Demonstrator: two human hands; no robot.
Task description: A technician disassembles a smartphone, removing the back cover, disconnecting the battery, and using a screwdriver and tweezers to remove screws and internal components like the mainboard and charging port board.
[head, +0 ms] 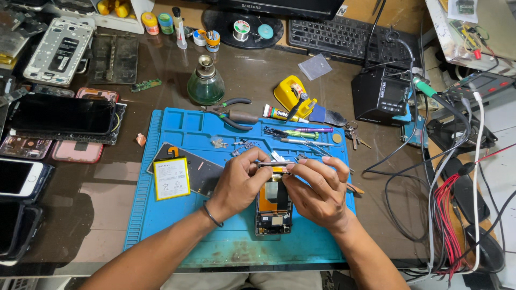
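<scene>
Both hands work an opened phone (pixel 273 207) lying on the blue mat (pixel 177 220), centre near. Left hand (pixel 239 182) grips its top edge; right hand (pixel 317 188) pinches tweezers (pixel 279 162). A slip could tear a flex cable.

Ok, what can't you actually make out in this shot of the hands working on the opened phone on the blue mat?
Head view only:
- Top end of the opened phone body: covered by the left hand and right hand.
- The thin metal strip pinched between both hands: too small to identify.
- Small loose parts on the blue silicone work mat: too small to identify.
- Black monitor: cut off by the top edge.
</scene>
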